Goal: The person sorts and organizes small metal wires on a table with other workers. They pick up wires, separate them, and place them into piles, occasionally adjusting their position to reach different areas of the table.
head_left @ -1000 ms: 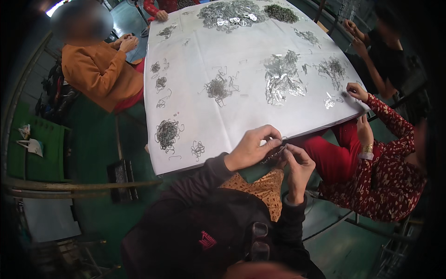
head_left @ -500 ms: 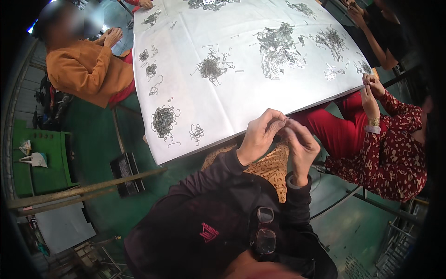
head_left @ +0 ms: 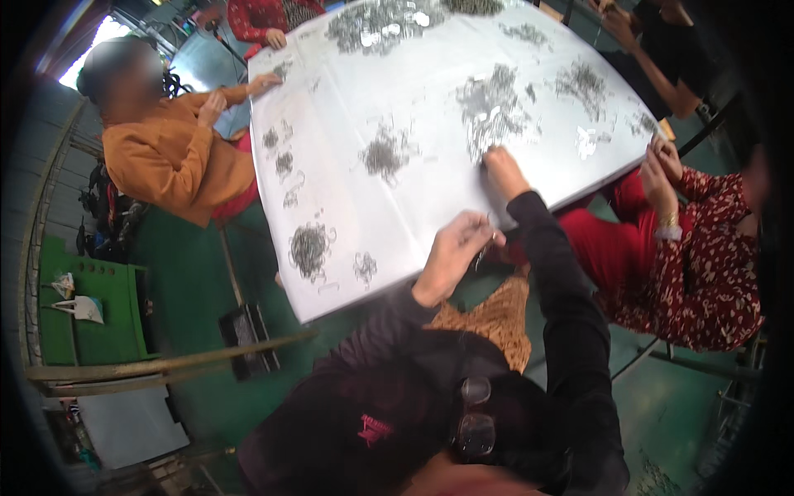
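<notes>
My left hand point(head_left: 453, 255) is closed in a pinch above the table's near edge. A small shiny metal piece point(head_left: 495, 236) shows at its fingertips, too blurred to tell its kind. My right hand point(head_left: 504, 173) reaches over the white-covered table point(head_left: 447, 194), its fingers curled down at the near edge of a loose pile of silvery metal pieces point(head_left: 495, 99). Whatever lies under those fingertips is hidden. Left of that stands a heap of bent wire hooks point(head_left: 385, 155). A darker heap of hooks point(head_left: 309, 250) and a smaller cluster point(head_left: 365, 267) lie near the left front corner.
Little hook clusters point(head_left: 284, 163) line the left edge, and larger metal piles point(head_left: 385, 25) cover the far end. A person in orange point(head_left: 178, 169) sits at left, one in patterned red point(head_left: 703, 264) at right; others are at the far side. A green cabinet point(head_left: 91, 331) stands at far left.
My right hand has left my left hand and moved forward onto the silvery pile. My left hand has shifted slightly back and left. The person in orange now reaches onto the table.
</notes>
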Demonstrator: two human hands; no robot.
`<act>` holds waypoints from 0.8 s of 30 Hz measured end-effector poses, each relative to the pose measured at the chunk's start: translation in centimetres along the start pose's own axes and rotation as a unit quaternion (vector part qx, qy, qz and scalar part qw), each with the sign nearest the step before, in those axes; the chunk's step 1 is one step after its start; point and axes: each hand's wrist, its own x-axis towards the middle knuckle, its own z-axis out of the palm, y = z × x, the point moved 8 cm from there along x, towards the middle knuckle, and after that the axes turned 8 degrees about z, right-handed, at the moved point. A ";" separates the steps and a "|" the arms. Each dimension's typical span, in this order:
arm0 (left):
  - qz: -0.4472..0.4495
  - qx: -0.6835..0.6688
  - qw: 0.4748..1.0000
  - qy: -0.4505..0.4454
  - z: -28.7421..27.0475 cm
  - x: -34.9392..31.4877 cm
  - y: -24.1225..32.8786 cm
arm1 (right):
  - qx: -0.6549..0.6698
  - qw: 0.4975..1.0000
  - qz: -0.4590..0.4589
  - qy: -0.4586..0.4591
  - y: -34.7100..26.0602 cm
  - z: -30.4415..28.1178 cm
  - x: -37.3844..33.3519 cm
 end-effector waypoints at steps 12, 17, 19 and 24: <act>0.019 0.017 1.000 -0.005 -0.6 -1.5 0.8 | -0.032 0.996 0.058 -0.054 -0.3 -0.3 -2.5; 0.035 0.049 0.998 -0.022 -0.4 -1.8 1.0 | -0.042 0.996 0.061 -0.042 0.6 -0.5 -2.5; 0.045 0.046 0.998 -0.026 -0.3 -1.8 1.2 | -0.045 0.998 0.038 -0.005 0.1 -0.8 -3.1; 0.068 0.058 0.995 -0.037 0.1 -1.5 1.0 | -0.040 0.998 0.056 0.015 -0.7 -2.8 -3.4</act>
